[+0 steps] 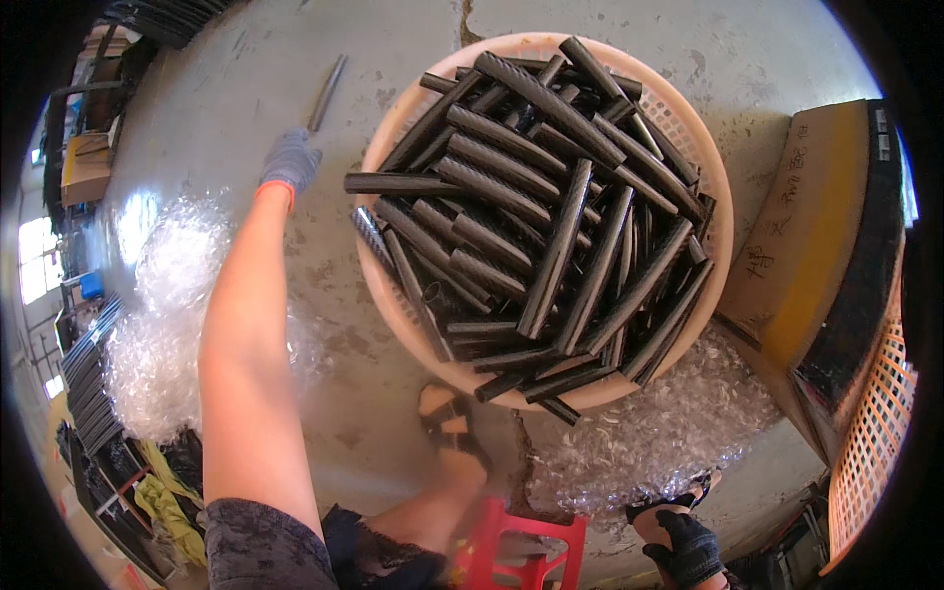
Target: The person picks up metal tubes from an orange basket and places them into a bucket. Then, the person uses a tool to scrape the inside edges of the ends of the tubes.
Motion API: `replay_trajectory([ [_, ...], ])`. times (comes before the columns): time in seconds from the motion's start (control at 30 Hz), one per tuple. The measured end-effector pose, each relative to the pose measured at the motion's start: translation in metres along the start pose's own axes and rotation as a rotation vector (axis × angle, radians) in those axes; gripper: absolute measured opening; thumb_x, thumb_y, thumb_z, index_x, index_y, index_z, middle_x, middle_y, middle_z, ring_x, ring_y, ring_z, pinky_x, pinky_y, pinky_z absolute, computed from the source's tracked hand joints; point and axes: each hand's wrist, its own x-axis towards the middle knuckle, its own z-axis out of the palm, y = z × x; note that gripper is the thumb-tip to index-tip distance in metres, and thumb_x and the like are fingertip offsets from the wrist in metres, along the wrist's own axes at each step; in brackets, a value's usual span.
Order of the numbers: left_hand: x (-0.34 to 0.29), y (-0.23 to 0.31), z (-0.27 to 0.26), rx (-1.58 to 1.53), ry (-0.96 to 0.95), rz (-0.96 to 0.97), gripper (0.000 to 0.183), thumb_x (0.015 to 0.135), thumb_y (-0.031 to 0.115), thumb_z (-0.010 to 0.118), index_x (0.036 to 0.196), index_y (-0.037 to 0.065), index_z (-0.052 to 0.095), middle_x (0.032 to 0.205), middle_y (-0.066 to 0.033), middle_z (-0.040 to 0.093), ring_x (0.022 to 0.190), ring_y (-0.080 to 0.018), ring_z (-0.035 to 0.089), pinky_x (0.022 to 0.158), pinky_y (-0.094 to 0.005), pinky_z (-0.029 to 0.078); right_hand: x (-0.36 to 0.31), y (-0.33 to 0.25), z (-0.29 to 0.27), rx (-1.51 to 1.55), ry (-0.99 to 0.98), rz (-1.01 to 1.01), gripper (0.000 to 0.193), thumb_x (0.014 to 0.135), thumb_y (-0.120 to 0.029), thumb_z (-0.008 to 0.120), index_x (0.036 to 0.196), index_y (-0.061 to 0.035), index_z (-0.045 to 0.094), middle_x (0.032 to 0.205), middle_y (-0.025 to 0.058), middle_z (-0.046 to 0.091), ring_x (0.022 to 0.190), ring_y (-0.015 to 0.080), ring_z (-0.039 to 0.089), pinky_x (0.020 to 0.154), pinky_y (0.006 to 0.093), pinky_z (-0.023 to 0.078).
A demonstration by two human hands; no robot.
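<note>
"Presently, where is the dark tube [328, 91] nearest your left hand [292, 162]?"

"It lies on the grey floor [216, 108], just beyond your grey-gloved fingers, apart from the wide pale-orange basket [716, 167]."

"Condition of that piece?"

"Straight, slim and cylindrical, with a light sheen along its length. Its surface pattern is too small to read."

"And your left grip?"

"You show the back of the hand, fingers bent toward the tube's near end. Whether they touch or hold it, I cannot tell, nor how wide they stand."

"Your right hand [691, 551]?"

"Black-gloved, low at the right, beside your sandalled foot. Its fingers appear partly curled; I cannot tell whether they hold anything."

"Report on the black tubes [556, 253] in your basket."

"Heaped at mixed angles. Several show a fine diagonal weave and glossy streaks; some jut over the rim. Beside the basket, at your right, stands a cardboard box [787, 226]."
</note>
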Motion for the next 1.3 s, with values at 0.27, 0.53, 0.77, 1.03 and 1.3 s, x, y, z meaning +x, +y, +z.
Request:
replay_trajectory([
  [0.27,0.064,-0.019,0.033,-0.169,-0.029,0.111,0.053,0.075,0.019,0.067,0.124,0.005,0.053,0.123,-0.0202,0.055,0.113,-0.0342,0.054,0.097,-0.0361,0.041,-0.031,0.028,0.034,1.204,0.25,0.083,0.054,0.079,-0.006,0.064,0.131,-0.0031,0.047,0.129,0.0185,0.051,0.123,0.0305,0.045,0.104,0.0378,0.036],
  [0.53,0.014,0.021,0.076,-0.236,0.266,0.083,0.024,0.077,0.018,0.058,0.093,0.001,0.063,0.093,-0.0239,0.063,0.089,-0.0395,0.061,0.075,-0.0433,0.049,-0.03,0.032,-0.027,1.787,0.311,0.016,0.056,0.079,-0.003,0.058,0.133,0.0004,0.044,0.132,0.0163,0.05,0.126,0.027,0.044,0.107,0.0361,0.032],
  [0.77,-0.023,0.0,0.026,-0.493,0.588,0.073,0.02,0.083,0.013,0.06,0.099,0.002,0.062,0.093,-0.0163,0.064,0.085,-0.0213,0.061,0.08,-0.033,0.048,-0.068,0.057,-0.086,1.155,0.452,-0.017,0.054,0.078,-0.013,0.06,0.129,0.0003,0.048,0.125,0.0201,0.053,0.117,0.0338,0.049,0.101,0.0409,0.036],
  [1.03,-0.087,0.21,-0.189,-0.666,0.616,0.745,0.024,0.088,0.015,0.057,0.109,0.004,0.061,0.098,-0.0128,0.064,0.087,-0.0239,0.061,0.081,-0.0334,0.047,-0.111,0.034,-0.067,0.945,0.379,0.166,0.057,0.076,-0.021,0.064,0.128,-0.0042,0.049,0.116,0.0172,0.058,0.103,0.0345,0.055,0.089,0.0434,0.045],
  [1.3,-0.106,0.372,-0.184,-0.157,0.417,0.996,0.026,0.08,0.004,0.055,0.106,0.005,0.062,0.098,-0.0168,0.06,0.09,-0.0337,0.059,0.082,-0.0394,0.048,-0.147,-0.009,-0.034,1.607,0.463,0.087,0.031,0.08,-0.012,0.055,0.11,-0.0054,0.053,0.102,0.0112,0.058,0.088,0.0258,0.059,0.072,0.0365,0.049],
])
